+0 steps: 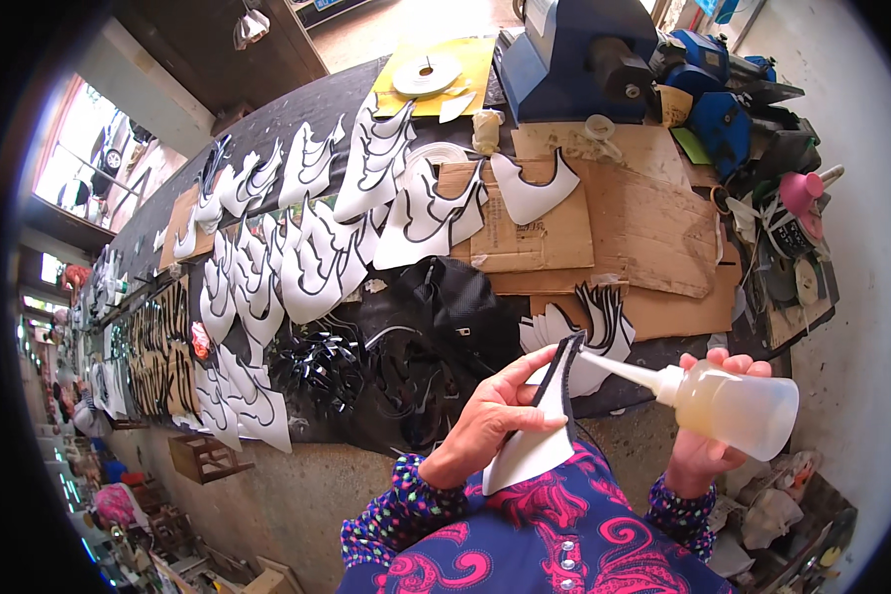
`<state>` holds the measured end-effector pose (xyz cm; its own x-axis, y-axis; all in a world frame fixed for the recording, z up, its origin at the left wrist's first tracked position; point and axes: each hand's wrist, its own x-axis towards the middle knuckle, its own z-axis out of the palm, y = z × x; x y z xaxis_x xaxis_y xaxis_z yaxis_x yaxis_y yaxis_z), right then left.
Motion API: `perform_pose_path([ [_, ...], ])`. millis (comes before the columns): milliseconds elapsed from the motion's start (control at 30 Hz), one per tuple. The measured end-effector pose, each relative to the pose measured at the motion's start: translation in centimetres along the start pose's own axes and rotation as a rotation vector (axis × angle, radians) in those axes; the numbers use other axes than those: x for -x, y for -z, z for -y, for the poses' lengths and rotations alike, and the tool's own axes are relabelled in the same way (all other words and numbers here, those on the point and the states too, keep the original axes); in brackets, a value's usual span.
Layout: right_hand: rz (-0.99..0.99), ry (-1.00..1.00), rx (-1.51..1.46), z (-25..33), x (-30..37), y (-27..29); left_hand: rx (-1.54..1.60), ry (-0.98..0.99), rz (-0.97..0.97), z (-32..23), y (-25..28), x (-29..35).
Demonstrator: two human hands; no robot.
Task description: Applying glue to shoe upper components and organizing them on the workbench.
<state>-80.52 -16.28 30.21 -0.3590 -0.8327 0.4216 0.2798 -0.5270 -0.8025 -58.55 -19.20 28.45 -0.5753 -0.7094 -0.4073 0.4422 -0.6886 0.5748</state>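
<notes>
My left hand (495, 411) pinches a white shoe-upper-like piece (535, 450) with a black edge strip, held tilted in front of my body. In my right hand (708, 450) is a translucent squeeze bottle (738, 404) with yellowish liquid inside, lying on its side. Its long white nozzle (624, 371) points left, and the tip meets or nearly meets the black edge near the top of the piece. Just behind, a stack of similar white pieces (604, 351) with black edges lies at the table's front edge.
Rows of white black-edged pieces (317, 262) cover the dark table's middle and left. Black strips (322, 366) and a black bag (450, 302) lie nearer. Cardboard sheets (648, 223), a tape roll (428, 74) and a blue machine (579, 64) are farther back. A wooden stool (203, 455) stands left.
</notes>
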Motion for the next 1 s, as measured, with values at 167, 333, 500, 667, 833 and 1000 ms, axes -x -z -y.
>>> perform_pose_path([
  [167, 0.115, -0.064, -0.062, -0.2, 0.1, -0.8, 0.047, 0.011, 0.010, 0.0, 0.0, -0.2],
  [333, 0.080, -0.008, 0.060, -0.5, -0.3, -1.0, 0.061, 0.029, 0.016, -0.1, 0.2, -0.3],
  [500, 0.089, 0.030, 0.090, -0.9, -0.4, -0.9, 0.077, 0.045, 0.011, -0.4, 0.1, -0.4],
  [667, 0.042, -0.092, -0.016, -1.6, -0.2, -0.5, 0.032, 0.060, 0.005, -0.6, 0.5, -0.9],
  [833, -0.145, -0.061, 0.097, -2.0, -1.4, 0.7, -0.072, -0.025, -0.062, -2.4, 0.4, -2.6],
  [1000, -0.303, -0.088, -0.016, -2.7, -2.3, 4.1, -0.338, -0.354, -0.048, -7.1, -0.2, -8.2],
])
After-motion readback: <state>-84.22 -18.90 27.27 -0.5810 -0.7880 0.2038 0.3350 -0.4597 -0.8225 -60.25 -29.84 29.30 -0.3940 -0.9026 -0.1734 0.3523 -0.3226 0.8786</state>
